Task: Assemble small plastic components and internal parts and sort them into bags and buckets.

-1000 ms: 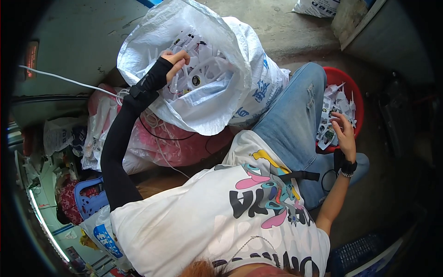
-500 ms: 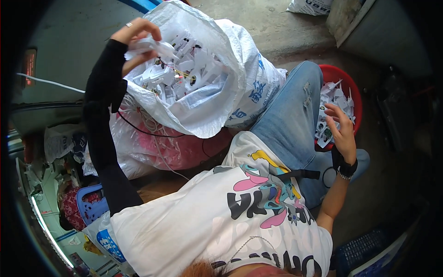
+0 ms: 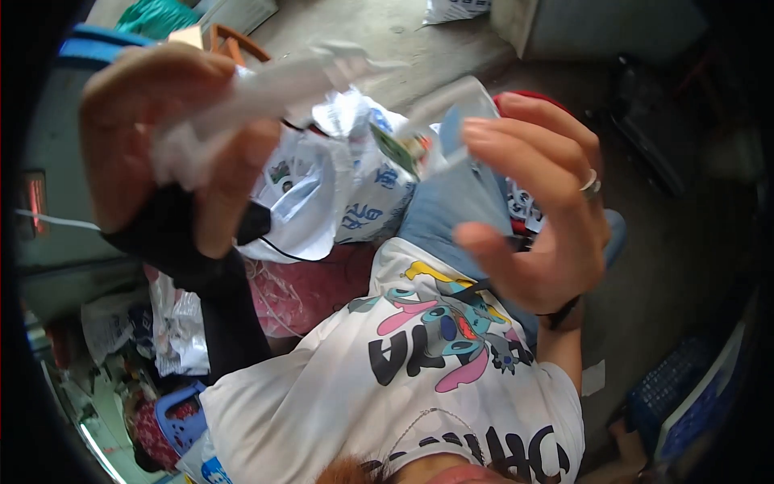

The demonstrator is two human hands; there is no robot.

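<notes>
My left hand (image 3: pixel 121 113), blurred and raised at the upper left, is closed round a long white plastic casing (image 3: pixel 274 90). Between my hands hangs a translucent plastic piece (image 3: pixel 463 105) with a small green circuit board (image 3: pixel 395 149); a short dark wire shows beside it. My right hand (image 3: pixel 548 202) is raised at the right, thumb and fingers curved and apart. Its fingertips are next to the translucent piece; whether they touch it is unclear. Below the left hand, the white woven sack (image 3: pixel 310 230) holds more white parts, partly hidden.
Behind my right hand, a red basin (image 3: pixel 536 102) with white parts is mostly hidden. A pink bag (image 3: pixel 298 294) lies below the sack. At the lower right is a dark blue basket (image 3: pixel 669 375), at the lower left a blue plastic chair (image 3: pixel 181 415).
My left hand has lifted the white casing from over the sack, up toward the camera. My right hand has risen from above the red basin toward it. The view has shifted.
</notes>
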